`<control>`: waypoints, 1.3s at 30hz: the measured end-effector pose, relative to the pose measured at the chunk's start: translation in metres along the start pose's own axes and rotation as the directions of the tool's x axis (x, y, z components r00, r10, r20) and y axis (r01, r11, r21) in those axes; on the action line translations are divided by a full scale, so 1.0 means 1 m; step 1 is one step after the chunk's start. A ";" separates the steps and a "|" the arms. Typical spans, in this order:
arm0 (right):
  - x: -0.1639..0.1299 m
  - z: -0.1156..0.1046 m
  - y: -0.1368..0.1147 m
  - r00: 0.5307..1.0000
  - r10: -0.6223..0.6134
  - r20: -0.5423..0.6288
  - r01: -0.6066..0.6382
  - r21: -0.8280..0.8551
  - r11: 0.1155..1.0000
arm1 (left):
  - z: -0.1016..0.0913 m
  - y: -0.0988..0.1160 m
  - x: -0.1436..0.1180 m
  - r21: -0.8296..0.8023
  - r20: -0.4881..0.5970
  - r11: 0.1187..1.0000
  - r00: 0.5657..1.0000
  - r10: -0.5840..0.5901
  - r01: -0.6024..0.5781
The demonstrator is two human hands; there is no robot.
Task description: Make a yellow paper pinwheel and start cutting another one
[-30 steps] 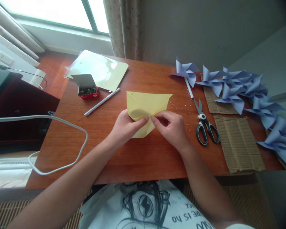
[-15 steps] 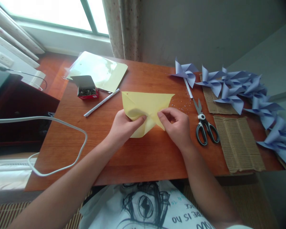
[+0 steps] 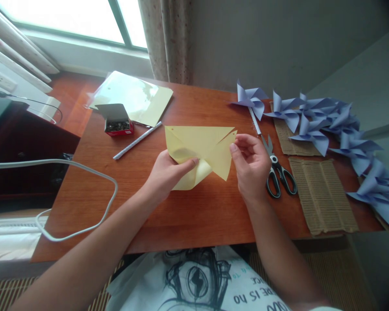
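Note:
My left hand [image 3: 162, 172] is closed on a yellow sheet of paper [image 3: 201, 138], its thumb pressing a curled-over corner near the middle. Slits run inward from the sheet's corners, and small holes show at the upper left and upper right tips. At the sheet's right edge is my right hand [image 3: 251, 162], fingers loosely curled and the thumb apart from the forefinger. Its fingertips are beside the upper right tip; whether they touch it is hard to see. Just right of that hand lie black-handled scissors [image 3: 274, 160], blades pointing away.
Several blue paper pinwheels [image 3: 311, 134] fill the right side, some over cardboard [image 3: 324, 194]. Left of the sheet are a rolled paper stick [image 3: 138, 140], a red box of small dark metal pieces [image 3: 118, 126] and a packet of yellow paper [image 3: 132, 95]. A white cable [image 3: 115, 190] loops over the left edge.
My right hand has left the sheet's middle and moved right to its upper right tip. The sheet's right part has spread flat, showing a slit. My left hand keeps its hold.

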State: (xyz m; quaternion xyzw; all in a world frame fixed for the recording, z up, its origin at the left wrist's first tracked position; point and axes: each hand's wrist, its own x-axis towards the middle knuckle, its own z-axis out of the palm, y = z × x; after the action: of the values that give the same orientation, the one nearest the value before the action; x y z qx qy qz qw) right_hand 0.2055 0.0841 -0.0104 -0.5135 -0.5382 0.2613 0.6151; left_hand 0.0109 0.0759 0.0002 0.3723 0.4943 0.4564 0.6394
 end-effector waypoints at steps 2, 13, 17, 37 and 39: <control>-0.001 0.001 -0.002 0.998 -0.049 -0.032 0.049 -0.003 0.999 | 0.000 0.000 0.000 -0.005 0.014 1.000 1.000 -0.002 0.002; -0.006 -0.002 -0.022 0.881 -0.415 0.226 0.459 -0.199 0.866 | 0.000 0.001 0.000 0.003 0.017 1.000 1.000 0.014 -0.014; -0.006 -0.002 -0.019 0.781 -0.486 0.392 0.597 -0.241 0.765 | 0.000 0.002 0.001 -0.011 0.028 1.000 1.000 0.007 -0.007; -0.005 -0.003 -0.012 0.735 -0.420 0.532 0.628 -0.299 0.719 | 0.000 0.003 0.000 -0.046 0.061 0.999 0.998 0.008 -0.005; -0.005 -0.003 -0.012 0.733 -0.423 0.533 0.631 -0.301 0.715 | -0.001 0.002 0.000 -0.048 0.070 0.999 0.998 0.002 0.002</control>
State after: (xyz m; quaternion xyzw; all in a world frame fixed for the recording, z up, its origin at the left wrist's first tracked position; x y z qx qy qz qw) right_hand 0.2046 0.0748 -0.0012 -0.3938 -0.8313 0.0390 0.3902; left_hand 0.0096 0.0770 0.0018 0.3726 0.4603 0.4549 0.6652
